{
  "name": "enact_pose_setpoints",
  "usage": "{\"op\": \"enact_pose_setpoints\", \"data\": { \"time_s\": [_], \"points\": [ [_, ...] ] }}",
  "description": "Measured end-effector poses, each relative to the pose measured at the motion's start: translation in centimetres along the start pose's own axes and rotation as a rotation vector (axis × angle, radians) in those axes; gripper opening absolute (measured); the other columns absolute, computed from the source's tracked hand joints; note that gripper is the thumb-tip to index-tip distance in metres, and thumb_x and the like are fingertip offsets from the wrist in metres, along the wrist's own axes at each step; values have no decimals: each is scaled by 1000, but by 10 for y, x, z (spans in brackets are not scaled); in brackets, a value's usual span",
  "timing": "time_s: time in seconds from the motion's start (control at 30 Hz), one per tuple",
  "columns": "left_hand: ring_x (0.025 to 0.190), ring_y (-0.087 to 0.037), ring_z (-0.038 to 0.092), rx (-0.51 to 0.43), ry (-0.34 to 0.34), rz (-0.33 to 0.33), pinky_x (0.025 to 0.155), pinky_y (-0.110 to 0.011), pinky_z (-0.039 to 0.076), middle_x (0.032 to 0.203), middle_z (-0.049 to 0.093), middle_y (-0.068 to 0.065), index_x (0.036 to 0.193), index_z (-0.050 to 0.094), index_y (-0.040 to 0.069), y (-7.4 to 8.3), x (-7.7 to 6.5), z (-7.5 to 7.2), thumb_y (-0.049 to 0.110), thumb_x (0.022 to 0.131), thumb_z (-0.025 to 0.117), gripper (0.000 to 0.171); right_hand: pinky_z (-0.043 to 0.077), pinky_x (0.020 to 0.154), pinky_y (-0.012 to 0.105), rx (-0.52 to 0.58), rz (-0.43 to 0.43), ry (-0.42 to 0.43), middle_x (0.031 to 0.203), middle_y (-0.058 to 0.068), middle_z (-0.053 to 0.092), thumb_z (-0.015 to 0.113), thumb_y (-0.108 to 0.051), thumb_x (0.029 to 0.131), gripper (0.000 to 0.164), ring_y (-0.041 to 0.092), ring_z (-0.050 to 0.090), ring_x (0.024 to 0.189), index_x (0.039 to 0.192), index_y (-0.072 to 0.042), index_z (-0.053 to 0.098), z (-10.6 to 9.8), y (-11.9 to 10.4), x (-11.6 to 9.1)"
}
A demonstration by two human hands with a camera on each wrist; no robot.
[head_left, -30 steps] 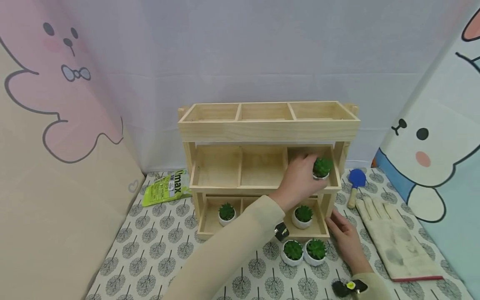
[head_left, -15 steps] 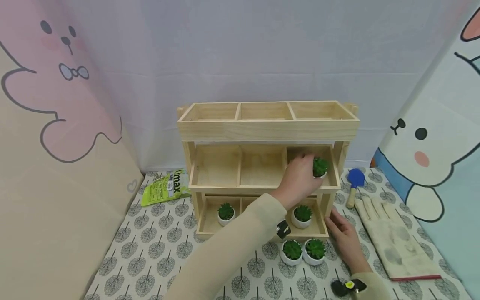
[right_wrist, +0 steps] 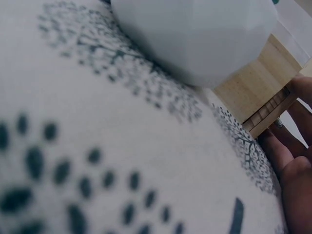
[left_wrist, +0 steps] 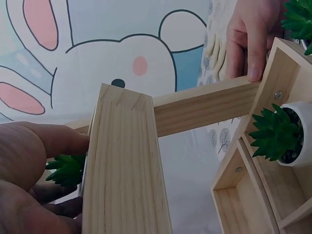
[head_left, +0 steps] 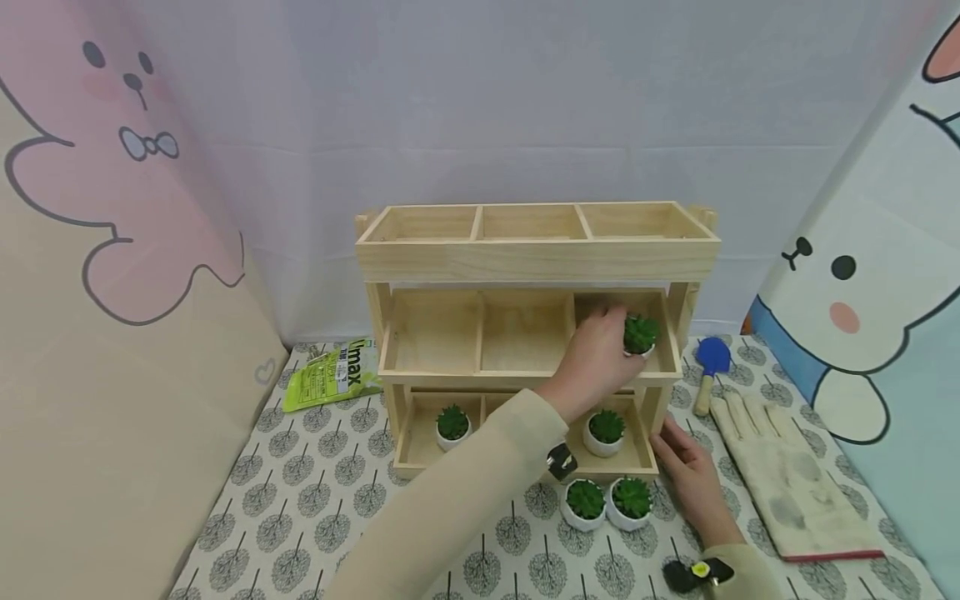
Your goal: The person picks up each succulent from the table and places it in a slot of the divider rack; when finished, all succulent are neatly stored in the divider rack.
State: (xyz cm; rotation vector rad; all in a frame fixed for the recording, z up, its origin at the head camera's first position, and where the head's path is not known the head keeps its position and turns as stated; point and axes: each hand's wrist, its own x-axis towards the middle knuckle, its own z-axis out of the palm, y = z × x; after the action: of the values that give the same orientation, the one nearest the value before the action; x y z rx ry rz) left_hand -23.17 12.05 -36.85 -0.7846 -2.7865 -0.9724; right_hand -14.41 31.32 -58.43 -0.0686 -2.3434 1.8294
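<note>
My left hand (head_left: pixel 592 358) reaches into the right compartment of the middle tier of a wooden plant shelf (head_left: pixel 536 260). It grips a small potted succulent (head_left: pixel 641 333) by its white pot, fingers on the pot's left side. In the left wrist view, a board hides most of that succulent (left_wrist: pixel 67 169) beside the left hand (left_wrist: pixel 34 180). Low at the shelf's right end, my right hand (head_left: pixel 693 483) holds the side post between thumb and fingers. The right wrist view catches that hand (right_wrist: pixel 295 170) at the wooden corner, with a white pot (right_wrist: pixel 195 39) close by.
Two potted succulents (head_left: pixel 585 502) stand before the shelf. The bottom tier holds another succulent (head_left: pixel 453 425) at left and one more (head_left: pixel 604 432) at right. A green packet (head_left: pixel 330 379) lies left; a blue toy shovel (head_left: pixel 712 357) and gloves (head_left: pixel 795 487) lie right.
The succulent in my left hand has shifted very slightly left inside the middle-tier compartment. My right hand stays at the side post.
</note>
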Motion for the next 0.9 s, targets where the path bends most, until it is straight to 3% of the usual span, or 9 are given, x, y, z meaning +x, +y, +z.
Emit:
{"op": "enact_pose_setpoints", "data": {
  "time_s": [0.17,0.37,0.6,0.9],
  "points": [
    [122,-18,59,-51,21,36,100,-28,52,135,59,-9,146,53,6,-4,-6,-5,27,92,82,64,50,93,13,7,7,0,157,26,42,56,-31,110,59,-11,51,121,163,-16,36,0,-1,0],
    [129,-19,55,-101,64,129,108,-27,46,141,58,-10,149,48,4,-12,-21,-12,22,92,82,69,50,93,13,-9,2,5,157,26,42,56,-31,110,59,-11,50,121,163,-15,36,0,-1,-1],
    [138,-14,48,-203,88,164,114,-25,38,151,49,-5,155,42,8,-21,-44,-13,19,92,80,73,49,92,11,-29,11,15,156,27,43,56,-32,110,59,-12,50,119,163,-13,37,-1,-1,-1],
    [136,-12,48,-270,110,221,113,-26,40,150,51,-3,154,44,10,-32,-80,-10,22,96,76,67,50,92,13,-10,5,6,157,29,40,55,-30,110,58,-11,52,119,163,-17,36,0,0,-1]
  ]
}}
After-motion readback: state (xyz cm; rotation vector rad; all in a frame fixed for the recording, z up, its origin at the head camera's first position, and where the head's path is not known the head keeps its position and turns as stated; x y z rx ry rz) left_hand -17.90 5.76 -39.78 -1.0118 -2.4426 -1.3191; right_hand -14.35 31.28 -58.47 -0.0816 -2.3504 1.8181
